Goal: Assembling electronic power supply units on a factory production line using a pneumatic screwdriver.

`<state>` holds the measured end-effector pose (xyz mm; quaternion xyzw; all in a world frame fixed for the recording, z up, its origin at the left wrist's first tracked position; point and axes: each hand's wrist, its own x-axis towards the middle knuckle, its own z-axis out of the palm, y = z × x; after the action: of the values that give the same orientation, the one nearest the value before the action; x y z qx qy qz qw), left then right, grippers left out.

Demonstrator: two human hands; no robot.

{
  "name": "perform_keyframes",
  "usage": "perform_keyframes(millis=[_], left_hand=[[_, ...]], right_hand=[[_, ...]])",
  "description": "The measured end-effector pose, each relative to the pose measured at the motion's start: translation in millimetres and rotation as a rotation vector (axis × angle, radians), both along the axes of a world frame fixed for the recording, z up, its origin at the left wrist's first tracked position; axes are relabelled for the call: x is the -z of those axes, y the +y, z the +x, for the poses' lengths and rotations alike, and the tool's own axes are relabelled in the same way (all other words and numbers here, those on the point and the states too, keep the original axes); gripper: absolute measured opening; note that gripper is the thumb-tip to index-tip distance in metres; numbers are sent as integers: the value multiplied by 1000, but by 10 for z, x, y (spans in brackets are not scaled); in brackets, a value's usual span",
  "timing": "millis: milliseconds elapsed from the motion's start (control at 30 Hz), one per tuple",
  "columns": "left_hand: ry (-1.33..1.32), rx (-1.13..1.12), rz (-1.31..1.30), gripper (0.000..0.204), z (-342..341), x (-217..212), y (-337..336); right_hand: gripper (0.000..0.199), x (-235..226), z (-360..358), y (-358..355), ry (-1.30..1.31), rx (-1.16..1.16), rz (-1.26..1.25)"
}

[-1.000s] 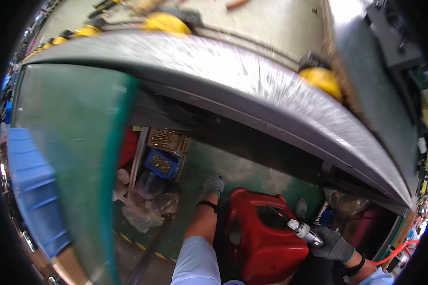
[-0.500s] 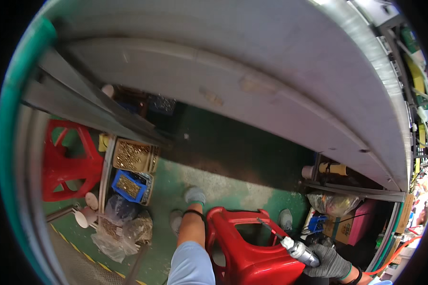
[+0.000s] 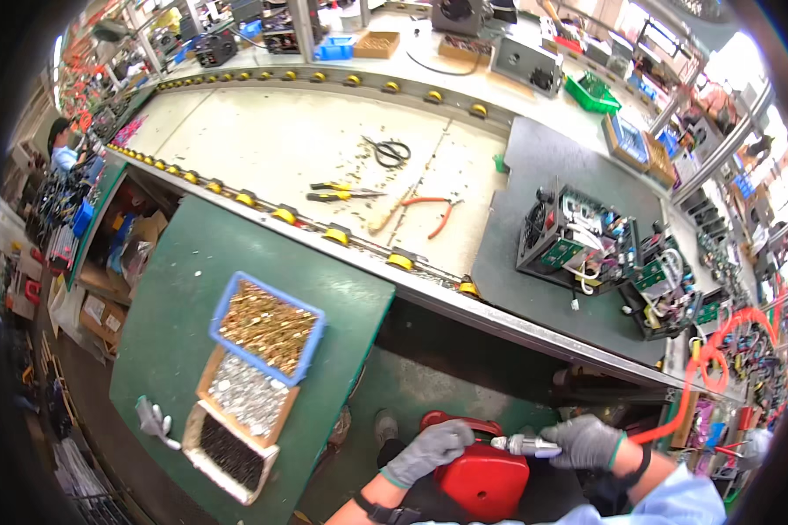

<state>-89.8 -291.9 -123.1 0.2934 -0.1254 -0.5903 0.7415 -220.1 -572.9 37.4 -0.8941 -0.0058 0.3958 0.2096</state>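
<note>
In grey work gloves, both my hands are low in the picture, over a red plastic stool. My right hand is wrapped round the rear of a silver air screwdriver, whose front end points left toward my other hand. My left hand is closed above the stool's left part, a short way from the tool's nose. What lies inside its fingers, if anything, is hidden. An orange air hose runs close by my right hand.
Left, a green table bears a blue bin of brass-coloured screws, a tray of silver parts and a box of dark screws. Pliers and scissors lie on the roller-edged bench. An open electronic chassis stands right.
The view has swung up from the floor to the benches. My left hand has come into sight over the stool. My right hand still holds the air screwdriver, now turned toward the left hand.
</note>
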Motion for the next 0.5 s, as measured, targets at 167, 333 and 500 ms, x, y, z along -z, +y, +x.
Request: perform_keyframes(millis=[167, 333, 500], left_hand=[[-1239, -3, 260, 34, 315, -1423, -261], [-1643, -153, 320, 54, 654, -2309, -290], [-1447, -469, 272, 41, 1039, -2387, -305]], right_hand=[[34, -1157, 1069, 375, 152, -395, -236], [37, -2286, 1931, 627, 138, -591, -257], [25, -2885, 2097, 716, -970, -525, 101]])
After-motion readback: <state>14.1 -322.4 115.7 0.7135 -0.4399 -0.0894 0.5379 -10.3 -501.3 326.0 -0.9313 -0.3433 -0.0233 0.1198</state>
